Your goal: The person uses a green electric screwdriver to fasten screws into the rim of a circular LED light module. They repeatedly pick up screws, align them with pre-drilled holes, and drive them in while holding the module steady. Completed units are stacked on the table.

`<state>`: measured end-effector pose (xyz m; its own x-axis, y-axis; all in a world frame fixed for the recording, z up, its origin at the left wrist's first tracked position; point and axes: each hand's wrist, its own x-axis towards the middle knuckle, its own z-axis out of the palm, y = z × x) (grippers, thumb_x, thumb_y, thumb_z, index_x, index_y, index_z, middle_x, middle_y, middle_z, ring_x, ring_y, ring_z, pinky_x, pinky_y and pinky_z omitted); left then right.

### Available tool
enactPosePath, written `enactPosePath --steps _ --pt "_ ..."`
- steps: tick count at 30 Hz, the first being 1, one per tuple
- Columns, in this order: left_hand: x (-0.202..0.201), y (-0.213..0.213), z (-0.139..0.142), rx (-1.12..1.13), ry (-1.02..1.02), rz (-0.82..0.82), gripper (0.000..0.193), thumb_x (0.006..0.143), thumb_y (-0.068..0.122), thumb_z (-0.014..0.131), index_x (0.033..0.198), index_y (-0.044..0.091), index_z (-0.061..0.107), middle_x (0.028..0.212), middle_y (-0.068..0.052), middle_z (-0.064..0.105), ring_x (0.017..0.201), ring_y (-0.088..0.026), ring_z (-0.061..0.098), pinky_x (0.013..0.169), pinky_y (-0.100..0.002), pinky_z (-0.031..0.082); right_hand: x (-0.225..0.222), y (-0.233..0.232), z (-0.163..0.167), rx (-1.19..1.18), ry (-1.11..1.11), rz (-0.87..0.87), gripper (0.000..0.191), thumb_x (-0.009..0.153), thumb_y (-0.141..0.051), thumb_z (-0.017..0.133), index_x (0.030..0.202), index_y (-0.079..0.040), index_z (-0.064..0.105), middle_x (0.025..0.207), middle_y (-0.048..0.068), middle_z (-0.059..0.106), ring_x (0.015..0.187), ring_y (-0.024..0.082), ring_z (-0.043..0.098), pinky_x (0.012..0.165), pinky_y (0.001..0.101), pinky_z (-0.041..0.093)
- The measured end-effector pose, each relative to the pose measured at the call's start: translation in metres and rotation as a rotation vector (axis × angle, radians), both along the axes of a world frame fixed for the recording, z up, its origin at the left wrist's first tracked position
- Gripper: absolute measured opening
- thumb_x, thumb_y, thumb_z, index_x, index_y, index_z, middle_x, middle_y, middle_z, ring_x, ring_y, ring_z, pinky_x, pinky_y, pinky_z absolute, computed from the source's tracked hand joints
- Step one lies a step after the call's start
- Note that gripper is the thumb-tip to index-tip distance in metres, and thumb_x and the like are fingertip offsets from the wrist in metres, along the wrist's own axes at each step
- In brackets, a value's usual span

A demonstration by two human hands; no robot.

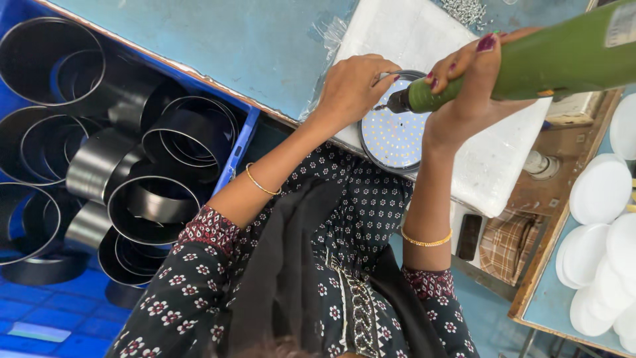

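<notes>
A pale rectangular label (625, 23) is seen on the smooth green cylindrical power screwdriver (530, 66), at two o'clock. The tool's body is grasped by the right hand (472, 74), its dark tip set against the round dotted panel (395, 136) at the frame's centre. The panel's metal rim is pinched by the left hand (352, 85). The panel is laid on a rough white foam block (430, 40). Glossy black metal rings (99, 159) are piled in a blue crate (242, 142) at nine o'clock. Matte white discs (599, 232) are stacked at four o'clock.
</notes>
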<state>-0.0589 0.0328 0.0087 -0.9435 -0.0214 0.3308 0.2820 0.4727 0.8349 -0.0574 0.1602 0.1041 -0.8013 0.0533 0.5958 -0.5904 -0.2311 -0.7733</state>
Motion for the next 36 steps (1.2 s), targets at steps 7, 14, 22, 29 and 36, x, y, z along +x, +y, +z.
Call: enactPosePath --steps 7,14,22,29,36 --pt "0.001 0.001 -0.002 0.003 0.024 -0.001 0.017 0.094 0.027 0.067 0.1 0.019 0.08 0.081 -0.006 0.07 0.073 -0.03 0.067 0.065 -0.044 0.051 -0.001 -0.004 0.003 0.021 0.03 0.023 0.015 0.113 -0.001 0.057 0.11 0.0 0.043 0.067 0.013 0.045 0.047 0.019 0.042 0.045 0.0347 0.044" --pt "0.001 0.001 -0.002 0.029 0.022 -0.007 0.016 0.094 0.028 0.068 0.1 0.017 0.079 0.082 -0.006 0.07 0.073 -0.03 0.067 0.065 -0.043 0.051 0.003 0.0 0.003 0.031 0.034 -0.019 0.015 0.114 -0.001 0.058 0.109 0.002 0.044 0.07 0.015 0.046 0.048 0.021 0.044 0.045 0.0362 0.045" --pt "0.001 0.003 -0.004 -0.011 0.092 0.011 0.015 0.094 0.025 0.066 0.097 0.017 0.078 0.081 -0.007 0.068 0.077 -0.032 0.067 0.065 -0.046 0.05 0.011 -0.006 -0.008 0.05 0.049 -0.06 0.013 0.115 0.0 0.054 0.122 0.002 0.043 0.069 0.014 0.048 0.048 0.02 0.047 0.046 0.0333 0.044" --pt "0.001 0.002 -0.005 -0.041 0.114 0.019 0.014 0.094 0.024 0.065 0.093 0.016 0.077 0.079 -0.007 0.067 0.077 -0.032 0.066 0.064 -0.047 0.049 0.015 -0.011 -0.015 0.067 0.007 -0.034 0.01 0.116 0.003 0.053 0.121 0.004 0.044 0.072 0.013 0.051 0.051 0.017 0.046 0.048 0.0311 0.043" --pt "-0.007 0.003 -0.019 -0.033 0.081 0.021 0.014 0.093 0.026 0.066 0.093 0.019 0.078 0.08 -0.007 0.068 0.075 -0.032 0.067 0.064 -0.046 0.05 0.002 -0.012 -0.028 0.055 0.007 -0.064 0.015 0.114 0.004 0.057 0.125 0.006 0.046 0.073 0.014 0.056 0.054 0.018 0.051 0.052 0.0318 0.046"
